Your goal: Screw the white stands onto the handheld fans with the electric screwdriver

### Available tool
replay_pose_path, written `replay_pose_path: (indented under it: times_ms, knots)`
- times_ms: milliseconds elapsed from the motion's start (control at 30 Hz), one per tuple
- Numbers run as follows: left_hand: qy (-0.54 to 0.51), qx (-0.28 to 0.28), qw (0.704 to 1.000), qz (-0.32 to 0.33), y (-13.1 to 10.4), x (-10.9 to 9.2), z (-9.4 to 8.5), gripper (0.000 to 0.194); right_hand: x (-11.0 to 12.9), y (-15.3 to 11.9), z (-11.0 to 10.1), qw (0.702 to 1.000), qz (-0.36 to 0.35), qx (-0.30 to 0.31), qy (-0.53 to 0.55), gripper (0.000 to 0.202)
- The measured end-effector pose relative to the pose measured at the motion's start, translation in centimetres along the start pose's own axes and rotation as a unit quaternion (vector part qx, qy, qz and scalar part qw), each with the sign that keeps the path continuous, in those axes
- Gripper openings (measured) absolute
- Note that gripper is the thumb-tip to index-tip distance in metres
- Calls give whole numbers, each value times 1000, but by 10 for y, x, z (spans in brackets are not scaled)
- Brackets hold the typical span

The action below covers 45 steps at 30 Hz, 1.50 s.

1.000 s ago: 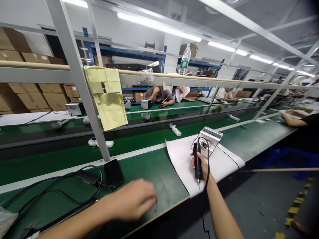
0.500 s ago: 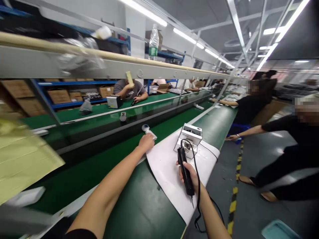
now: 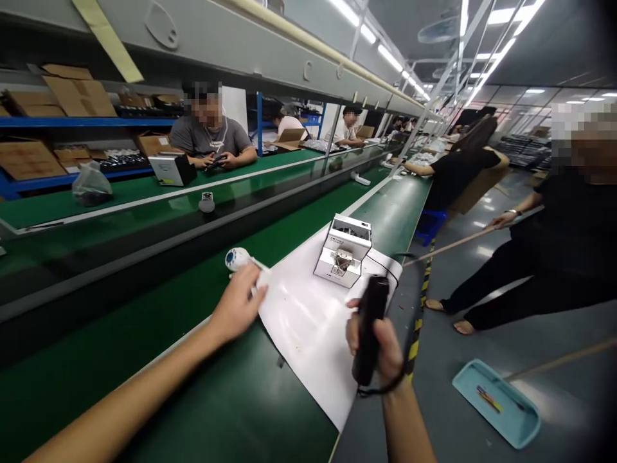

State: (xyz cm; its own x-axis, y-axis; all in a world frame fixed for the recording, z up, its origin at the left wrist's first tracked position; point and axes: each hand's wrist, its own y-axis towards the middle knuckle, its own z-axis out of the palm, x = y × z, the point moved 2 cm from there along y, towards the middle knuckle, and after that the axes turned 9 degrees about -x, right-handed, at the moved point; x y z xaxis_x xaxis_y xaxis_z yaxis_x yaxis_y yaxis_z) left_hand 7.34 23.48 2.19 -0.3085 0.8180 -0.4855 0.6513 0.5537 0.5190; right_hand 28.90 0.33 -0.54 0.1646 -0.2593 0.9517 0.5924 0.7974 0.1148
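My left hand [image 3: 240, 299] has its fingers closed over a white device with a round, lens-like head [image 3: 237, 258], at the near edge of the green conveyor belt. Its flat part is partly hidden under my fingers. In my right hand [image 3: 380, 341] is a black electric screwdriver [image 3: 370, 331], gripped around its body above the white sheet [image 3: 299, 321]; its bit cannot be made out. A white screw feeder [image 3: 343, 251] stands on the sheet beyond the screwdriver.
Another white part [image 3: 207, 202] lies across the belt [image 3: 168, 302]. A metal beam [image 3: 289, 67] runs overhead. Opposite, a person [image 3: 216, 138] handles a dark object beside a box-shaped machine [image 3: 171, 168]. At right, a person holds a long stick near a blue dustpan [image 3: 499, 402].
The view has turned and lowered. My left hand has drawn the white device closer along the belt edge. The screwdriver has swung in my right hand, and the person opposite has lowered a raised hand.
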Motion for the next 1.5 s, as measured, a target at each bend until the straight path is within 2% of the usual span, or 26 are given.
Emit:
replay_pose_path:
  times_ms: [33,67,100,167,233,300,367,433,500,600,700,800,933,1100,1267,1400,1500]
  knots:
    - [-20,14,999,34,-20,-20,3,24,21,-2,-1,998,-62,-24,19,72]
    - [-42,49,992,104,-39,-39,9,19,45,-2,-1,983,-170,-63,41,71]
    - [-49,79,983,159,-56,-55,17,15,68,3,2,964,-250,-77,40,73]
    - [-45,143,963,226,-81,-76,36,9,101,28,13,939,-329,-98,7,72]
    - [-30,189,949,251,-91,-84,54,11,114,67,25,924,-352,-149,-3,66]
    - [-9,212,941,266,-90,-86,67,17,108,109,35,913,-357,-198,-5,57]
    - [21,212,937,277,-82,-86,76,21,90,143,40,903,-367,-220,-18,55]
    - [41,208,936,282,-73,-85,85,25,71,164,39,900,-374,-223,-27,56]
    - [40,206,936,282,-65,-83,93,26,57,173,34,902,-370,-221,-27,58]
    - [8,213,937,278,-60,-78,103,24,50,171,28,908,-356,-220,-28,58]
    - [-25,203,943,264,-59,-73,106,21,57,166,28,906,-356,-227,-29,63]
    - [-34,159,951,262,-58,-72,107,20,61,169,32,903,-362,-228,-46,65]
    - [-48,113,953,276,-57,-71,115,21,50,180,33,911,-340,-226,-58,60]
    - [-66,145,947,279,-55,-70,115,24,43,177,29,912,-320,-250,-64,64]
    - [-85,177,947,255,-52,-72,106,21,42,137,54,961,-233,-149,-29,63]
    - [-105,180,947,244,-53,-72,106,19,31,102,80,975,-205,-81,2,61]
    - [-114,171,949,240,-53,-72,107,19,20,94,89,982,-184,-37,-6,61]
